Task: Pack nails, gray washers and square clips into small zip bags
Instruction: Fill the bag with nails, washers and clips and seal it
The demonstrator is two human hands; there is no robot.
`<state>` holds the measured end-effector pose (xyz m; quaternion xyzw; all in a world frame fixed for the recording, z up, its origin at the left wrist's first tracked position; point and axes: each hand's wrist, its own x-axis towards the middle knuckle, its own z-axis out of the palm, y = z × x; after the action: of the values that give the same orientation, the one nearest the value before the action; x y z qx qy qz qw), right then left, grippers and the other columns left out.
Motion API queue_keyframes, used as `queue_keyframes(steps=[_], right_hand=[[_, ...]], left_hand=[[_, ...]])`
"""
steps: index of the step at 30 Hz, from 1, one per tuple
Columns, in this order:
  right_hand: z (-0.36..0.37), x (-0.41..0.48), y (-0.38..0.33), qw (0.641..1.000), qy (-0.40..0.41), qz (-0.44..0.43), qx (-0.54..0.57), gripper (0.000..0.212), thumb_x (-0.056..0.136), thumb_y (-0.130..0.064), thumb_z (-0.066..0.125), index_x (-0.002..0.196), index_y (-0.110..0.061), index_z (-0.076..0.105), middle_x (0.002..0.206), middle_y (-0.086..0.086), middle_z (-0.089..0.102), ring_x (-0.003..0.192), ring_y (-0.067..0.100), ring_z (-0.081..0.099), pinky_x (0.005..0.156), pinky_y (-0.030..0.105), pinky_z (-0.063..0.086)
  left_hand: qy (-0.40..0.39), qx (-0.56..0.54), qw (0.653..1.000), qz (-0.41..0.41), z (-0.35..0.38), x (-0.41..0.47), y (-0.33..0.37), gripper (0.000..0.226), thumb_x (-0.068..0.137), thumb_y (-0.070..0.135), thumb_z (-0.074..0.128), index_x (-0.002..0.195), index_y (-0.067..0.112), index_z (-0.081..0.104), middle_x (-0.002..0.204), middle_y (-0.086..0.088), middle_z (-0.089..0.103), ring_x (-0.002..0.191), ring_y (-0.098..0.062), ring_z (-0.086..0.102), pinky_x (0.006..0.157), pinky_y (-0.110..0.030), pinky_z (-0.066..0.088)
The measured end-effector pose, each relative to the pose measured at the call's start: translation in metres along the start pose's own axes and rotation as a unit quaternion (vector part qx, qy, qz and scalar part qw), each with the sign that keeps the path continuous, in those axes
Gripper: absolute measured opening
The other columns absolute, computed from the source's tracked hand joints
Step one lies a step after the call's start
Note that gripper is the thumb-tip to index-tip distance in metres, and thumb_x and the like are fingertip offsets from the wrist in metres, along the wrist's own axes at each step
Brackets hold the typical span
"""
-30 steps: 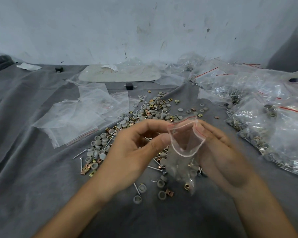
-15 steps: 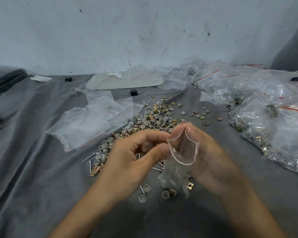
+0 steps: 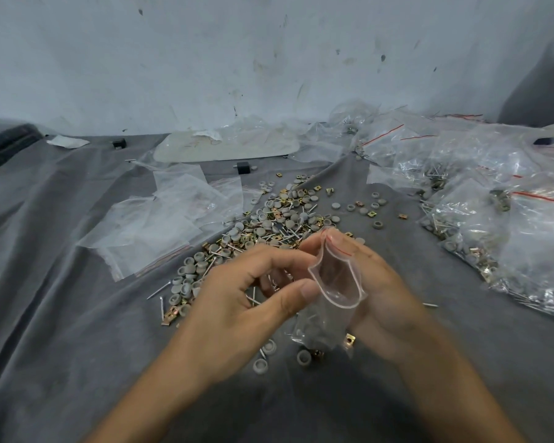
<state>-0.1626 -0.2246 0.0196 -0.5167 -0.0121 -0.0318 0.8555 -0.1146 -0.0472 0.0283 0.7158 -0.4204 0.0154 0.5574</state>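
A small clear zip bag [image 3: 335, 282] with a red seal line hangs open-mouthed between both hands above the grey cloth; grey washers show through its lower part. My left hand [image 3: 237, 302] pinches the bag's near-left rim with thumb and fingers. My right hand [image 3: 378, 289] holds the far-right side from behind. Beyond the hands lies a loose heap of grey washers [image 3: 266, 223], nails [image 3: 155, 290] and brass square clips [image 3: 317, 188]. A few washers [image 3: 259, 366] and a clip [image 3: 349, 339] lie under the bag.
Empty flat zip bags [image 3: 160, 219] lie left of the heap. Filled bags [image 3: 509, 219] pile up along the right. A pale flat board [image 3: 227, 147] and small black blocks [image 3: 242, 167] sit near the wall. Grey cloth [image 3: 61, 314] covers the surface.
The bag's mouth has narrowed and tilted as both hands shifted slightly toward each other. The camera view has dipped and moved a little.
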Motion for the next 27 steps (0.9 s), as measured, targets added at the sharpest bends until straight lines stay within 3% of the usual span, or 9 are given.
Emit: queue_keyframes(steps=[3, 7, 13, 18, 20, 23, 27], right_hand=[[0.001, -0.001, 0.001, 1.000, 0.013, 0.004, 0.005, 0.030, 0.092, -0.038, 0.059, 0.095, -0.012, 0.073, 0.088, 0.012, 0.070, 0.085, 0.025, 0.067, 0.075, 0.035, 0.057], [0.000, -0.001, 0.001, 1.000, 0.008, 0.005, 0.002, 0.034, 0.093, -0.038, 0.058, 0.102, -0.009, 0.074, 0.101, 0.018, 0.068, 0.098, 0.033, 0.062, 0.093, 0.047, 0.051], [-0.008, -0.001, -0.010, 1.000, 0.010, -0.008, 0.010, 0.050, 0.094, -0.055, 0.049, 0.106, -0.016, 0.078, 0.102, 0.010, 0.075, 0.098, 0.022, 0.071, 0.090, 0.038, 0.059], [-0.007, -0.004, -0.023, 0.988, 0.021, -0.099, -0.116, 0.060, 0.083, -0.074, 0.054, 0.109, -0.025, 0.077, 0.112, 0.006, 0.075, 0.108, 0.021, 0.068, 0.094, 0.040, 0.051], [-0.003, -0.007, -0.031, 0.951, -0.004, -0.137, -0.276, 0.051, 0.080, -0.073, 0.065, 0.116, -0.037, 0.073, 0.120, -0.005, 0.073, 0.118, 0.013, 0.066, 0.099, 0.037, 0.050], [0.006, -0.006, -0.035, 0.854, -0.025, -0.162, -0.495, 0.045, 0.081, -0.055, 0.074, 0.124, -0.044, 0.065, 0.127, -0.026, 0.064, 0.125, -0.003, 0.056, 0.100, 0.021, 0.044], [0.019, -0.005, -0.034, 0.804, -0.024, -0.198, -0.561, 0.045, 0.082, -0.050, 0.071, 0.126, -0.043, 0.064, 0.132, -0.026, 0.058, 0.134, -0.002, 0.047, 0.106, 0.013, 0.035]], left_hand=[[0.025, 0.012, 1.000, 0.003, 0.005, -0.001, -0.002, 0.020, 0.084, 0.048, 0.074, 0.102, 0.039, 0.074, 0.078, 0.023, 0.062, 0.068, -0.003, 0.052, 0.066, -0.017, 0.043], [0.068, -0.016, 0.998, 0.003, 0.009, 0.001, -0.002, 0.010, 0.085, 0.037, 0.077, 0.092, 0.030, 0.076, 0.072, 0.020, 0.062, 0.067, 0.002, 0.053, 0.064, -0.014, 0.042], [0.098, -0.011, 0.995, 0.005, -0.001, -0.001, 0.006, 0.014, 0.086, 0.044, 0.071, 0.094, 0.034, 0.076, 0.073, 0.011, 0.064, 0.067, -0.006, 0.053, 0.064, -0.018, 0.044], [0.117, 0.032, 0.993, 0.013, -0.005, -0.005, 0.009, 0.008, 0.087, 0.038, 0.069, 0.090, 0.032, 0.073, 0.071, 0.012, 0.063, 0.065, -0.005, 0.054, 0.064, -0.018, 0.044], [0.120, 0.035, 0.992, 0.011, -0.007, -0.006, 0.006, 0.010, 0.088, 0.036, 0.067, 0.088, 0.027, 0.071, 0.073, 0.010, 0.063, 0.066, -0.008, 0.054, 0.064, -0.021, 0.045], [0.115, 0.048, 0.992, 0.012, -0.010, -0.008, 0.003, 0.011, 0.090, 0.034, 0.065, 0.086, 0.025, 0.070, 0.075, 0.005, 0.064, 0.068, -0.014, 0.056, 0.065, -0.024, 0.046], [0.114, 0.051, 0.992, 0.010, -0.014, -0.012, 0.000, 0.007, 0.090, 0.033, 0.066, 0.089, 0.028, 0.071, 0.078, 0.004, 0.066, 0.069, -0.016, 0.059, 0.064, -0.025, 0.047]])
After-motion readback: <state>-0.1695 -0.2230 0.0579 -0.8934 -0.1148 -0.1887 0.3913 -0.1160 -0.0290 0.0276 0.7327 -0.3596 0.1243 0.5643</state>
